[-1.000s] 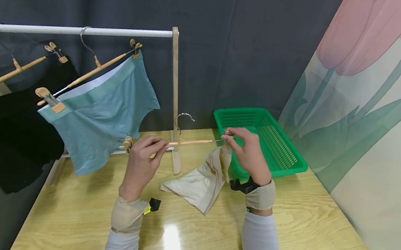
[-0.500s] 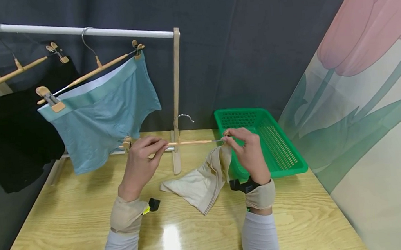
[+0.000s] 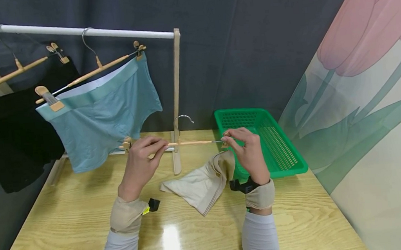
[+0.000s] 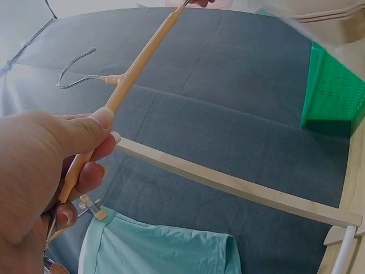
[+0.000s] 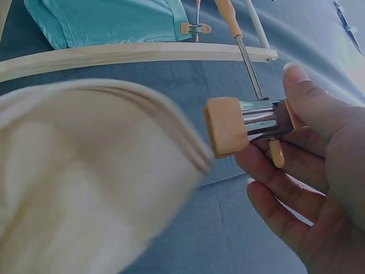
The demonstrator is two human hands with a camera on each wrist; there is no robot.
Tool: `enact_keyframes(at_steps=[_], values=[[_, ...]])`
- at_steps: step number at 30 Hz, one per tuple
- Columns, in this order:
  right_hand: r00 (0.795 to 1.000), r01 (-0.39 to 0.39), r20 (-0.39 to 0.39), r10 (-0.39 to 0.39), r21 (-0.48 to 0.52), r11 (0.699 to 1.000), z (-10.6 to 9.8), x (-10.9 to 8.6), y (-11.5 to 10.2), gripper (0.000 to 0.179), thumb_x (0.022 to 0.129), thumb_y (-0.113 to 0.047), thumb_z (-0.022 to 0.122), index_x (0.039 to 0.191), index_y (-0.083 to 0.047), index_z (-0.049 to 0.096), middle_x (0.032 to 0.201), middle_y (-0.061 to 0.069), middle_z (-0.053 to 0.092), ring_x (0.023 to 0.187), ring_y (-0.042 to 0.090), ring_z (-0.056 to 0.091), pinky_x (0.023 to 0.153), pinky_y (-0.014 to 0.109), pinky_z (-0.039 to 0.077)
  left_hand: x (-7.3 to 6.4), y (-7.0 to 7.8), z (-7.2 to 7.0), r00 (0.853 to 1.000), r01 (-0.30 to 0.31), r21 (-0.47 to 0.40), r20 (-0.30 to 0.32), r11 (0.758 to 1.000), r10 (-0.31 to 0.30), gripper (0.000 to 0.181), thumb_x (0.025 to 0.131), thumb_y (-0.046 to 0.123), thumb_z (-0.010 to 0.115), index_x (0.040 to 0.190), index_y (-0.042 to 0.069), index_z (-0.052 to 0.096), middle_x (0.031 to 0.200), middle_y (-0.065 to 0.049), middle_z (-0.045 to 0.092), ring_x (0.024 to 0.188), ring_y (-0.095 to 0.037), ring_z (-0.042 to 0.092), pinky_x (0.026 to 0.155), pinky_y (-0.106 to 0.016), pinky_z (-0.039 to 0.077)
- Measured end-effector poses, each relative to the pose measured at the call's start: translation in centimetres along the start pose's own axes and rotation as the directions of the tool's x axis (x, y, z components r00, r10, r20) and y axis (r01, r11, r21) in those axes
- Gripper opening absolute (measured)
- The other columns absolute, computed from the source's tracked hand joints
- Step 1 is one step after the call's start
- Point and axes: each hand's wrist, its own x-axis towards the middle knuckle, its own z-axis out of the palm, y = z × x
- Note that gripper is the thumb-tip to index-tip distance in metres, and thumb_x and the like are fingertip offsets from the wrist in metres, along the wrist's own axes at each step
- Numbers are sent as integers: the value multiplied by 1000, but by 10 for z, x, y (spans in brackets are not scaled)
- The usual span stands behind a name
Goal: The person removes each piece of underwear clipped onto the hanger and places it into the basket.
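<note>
My left hand grips the wooden bar of a clip hanger, held level over the table; in the left wrist view its metal hook sticks out to the side. At the bar's right end, my right hand pinches a clip between thumb and fingers. No cloth shows in that clip. A pair of cream underpants with a striped waistband lies partly on the table below, its raised waistband corner just under the clip. The hanger's other clip is beside the left hand.
A green plastic basket stands behind the right hand. On the left is a rack with a white rail and a wooden post. Blue boxer briefs and a black garment hang from it on clip hangers.
The cream underpants' waistband has come out of the right clip and dropped slightly. Both hands keep their places on the hanger.
</note>
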Motion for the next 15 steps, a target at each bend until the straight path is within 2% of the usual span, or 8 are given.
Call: enact_keyframes(at_steps=[15], values=[[999, -27, 25, 27, -6, 1000, 3, 1, -1, 16, 94, -9, 71, 108, -4, 77, 96, 11, 76, 92, 27, 68, 80, 45, 55, -1, -3, 2, 1000, -6, -8, -12, 1000, 6, 19, 82, -3, 81, 100, -1, 80, 93, -11, 73, 84, -29, 69, 77, -42, 53]])
